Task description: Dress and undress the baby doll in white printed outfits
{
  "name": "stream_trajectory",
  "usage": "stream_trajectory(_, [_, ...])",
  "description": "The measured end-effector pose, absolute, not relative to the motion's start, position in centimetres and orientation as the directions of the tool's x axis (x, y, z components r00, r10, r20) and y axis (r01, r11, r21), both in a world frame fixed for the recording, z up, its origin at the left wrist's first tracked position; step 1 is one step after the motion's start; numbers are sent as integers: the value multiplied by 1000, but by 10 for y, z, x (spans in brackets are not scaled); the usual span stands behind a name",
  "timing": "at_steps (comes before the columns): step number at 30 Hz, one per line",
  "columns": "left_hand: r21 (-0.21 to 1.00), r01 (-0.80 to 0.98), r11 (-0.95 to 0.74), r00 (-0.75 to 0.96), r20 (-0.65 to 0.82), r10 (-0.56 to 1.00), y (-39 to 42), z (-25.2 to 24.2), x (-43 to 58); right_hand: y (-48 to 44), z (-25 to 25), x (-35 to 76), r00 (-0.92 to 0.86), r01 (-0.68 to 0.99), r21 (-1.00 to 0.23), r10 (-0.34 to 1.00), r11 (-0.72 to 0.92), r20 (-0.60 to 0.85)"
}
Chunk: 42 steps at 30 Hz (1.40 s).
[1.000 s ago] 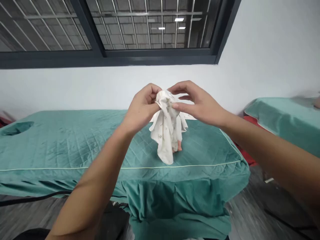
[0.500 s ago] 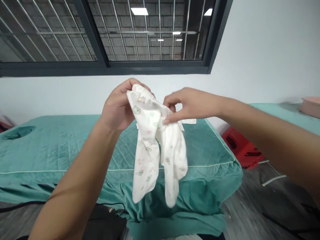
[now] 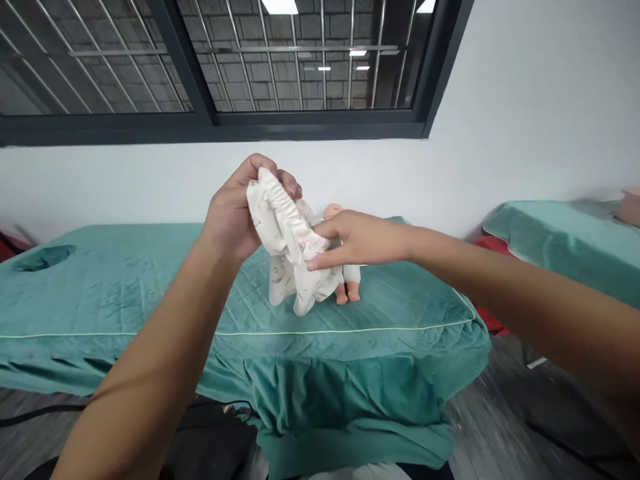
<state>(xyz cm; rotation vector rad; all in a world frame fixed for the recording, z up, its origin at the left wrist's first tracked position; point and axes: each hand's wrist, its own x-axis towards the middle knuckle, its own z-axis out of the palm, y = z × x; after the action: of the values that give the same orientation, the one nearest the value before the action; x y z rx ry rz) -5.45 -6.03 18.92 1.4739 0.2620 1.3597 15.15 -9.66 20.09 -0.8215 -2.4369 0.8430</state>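
Small white baby pants (image 3: 285,230) with a faint animal print hang in the air above the green bed. Their gathered elastic waistband faces up and toward me, and the legs dangle below. My left hand (image 3: 240,207) is closed on the waistband's left end. At the right end, my right hand (image 3: 345,239) pinches the waistband between thumb and fingers. Behind the pants a baby doll (image 3: 353,288) in white clothing lies on the bed, its feet showing. The pants and my right hand hide most of it.
The green quilted bed cover (image 3: 150,287) has a round hole (image 3: 45,258) at its left end. A second green-covered bed (image 3: 565,227) stands at the right, with a pink object (image 3: 629,207) on it. A barred window (image 3: 300,67) is in the wall behind. A black cable (image 3: 45,415) runs at the lower left.
The pants have been tipped so that the waistband opening now faces me and the legs sit higher. My right hand moved slightly down and left. The doll behind has come into view.
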Motion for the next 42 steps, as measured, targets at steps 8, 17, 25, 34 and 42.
stream_trajectory(8, [841,-330,-429,338,529,778,-49,184,-74,-67,189,163,-567,319,-692,716,647,408])
stream_trajectory(17, [962,-75,-263,511,263,818,-37,116,-28,-42,152,161,-359,264,-818,839,511,409])
stream_trajectory(25, [922,-386,-34,380,193,905,-1,72,-7,-18,117,188,-594,389,-880,804,272,-14])
stream_trajectory(34, [977,-178,116,657,30,753,-3,53,-4,2,97,189,-273,51,-976,943,213,192])
stream_trajectory(42, [903,-421,84,363,83,928,7,40,-5,-22,76,191,-602,227,-973,791,40,-108])
